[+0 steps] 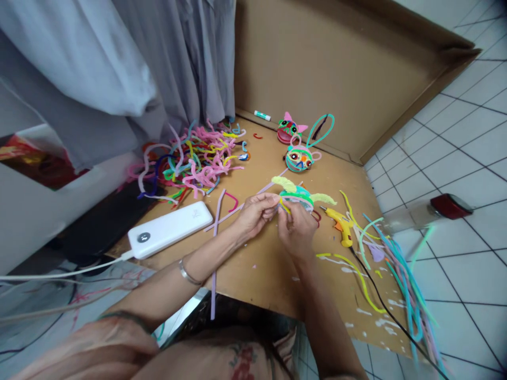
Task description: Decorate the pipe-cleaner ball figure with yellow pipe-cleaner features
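Observation:
My left hand (258, 212) and my right hand (298, 231) meet over the middle of the cardboard surface. Between their fingertips is a short yellow pipe cleaner (284, 206), pinched from both sides. Just behind the hands sits a round green and pink craft piece (298, 195), with a pale yellow fuzzy strip (284, 183) sticking out at its left and another (325, 199) at its right. My right hand covers part of its front. A dark red curved pipe cleaner (317, 217) lies close to the right hand.
Two finished-looking animal heads (300, 158) (288, 130) stand at the back. A tangled pipe cleaner heap (194, 158) lies left, behind a white power bank (170, 229). At right are a yellow glue gun (339, 226) with its cord, loose pipe cleaners (407, 290) and a red-capped clear bottle (420, 214).

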The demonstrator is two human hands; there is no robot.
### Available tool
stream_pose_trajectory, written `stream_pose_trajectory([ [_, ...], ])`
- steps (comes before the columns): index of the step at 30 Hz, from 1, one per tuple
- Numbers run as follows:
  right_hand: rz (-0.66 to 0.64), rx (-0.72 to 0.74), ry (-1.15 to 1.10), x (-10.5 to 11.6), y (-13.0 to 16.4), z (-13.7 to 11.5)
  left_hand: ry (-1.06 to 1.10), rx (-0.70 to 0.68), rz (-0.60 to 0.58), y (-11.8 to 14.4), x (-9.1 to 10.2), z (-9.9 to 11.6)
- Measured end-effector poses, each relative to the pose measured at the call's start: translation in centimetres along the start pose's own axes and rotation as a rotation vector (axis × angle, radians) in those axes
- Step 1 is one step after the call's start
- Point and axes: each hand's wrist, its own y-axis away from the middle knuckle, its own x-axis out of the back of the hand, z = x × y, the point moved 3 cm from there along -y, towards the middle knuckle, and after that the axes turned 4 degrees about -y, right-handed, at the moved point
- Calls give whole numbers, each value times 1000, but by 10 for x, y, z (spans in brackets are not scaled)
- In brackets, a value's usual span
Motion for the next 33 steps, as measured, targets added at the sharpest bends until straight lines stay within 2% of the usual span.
stream_pose_trajectory([
  [3, 45, -43, -9, 3, 4, 1, 30, 52, 13, 4, -4, -5],
  [10, 33, -53, 8, 15, 8, -1, 101, 131, 34, 15, -11, -19],
  [15, 92, -67, -42, 26, 6, 1, 55, 109, -59, 14, -21, -19],
  [20, 104, -203, -168, 40, 2, 14, -59, 109, -195, 6, -27, -16],
  [24, 36, -300, -324, 46, 2, 26, -143, 102, -286, 2, -26, -17],
  [28, -74, -302, -400, 47, 2, 30, -186, 120, -355, 5, -25, -18],
  [33, -132, -278, -501, 43, 1, 24, -227, 105, -349, 9, -22, -14],
])
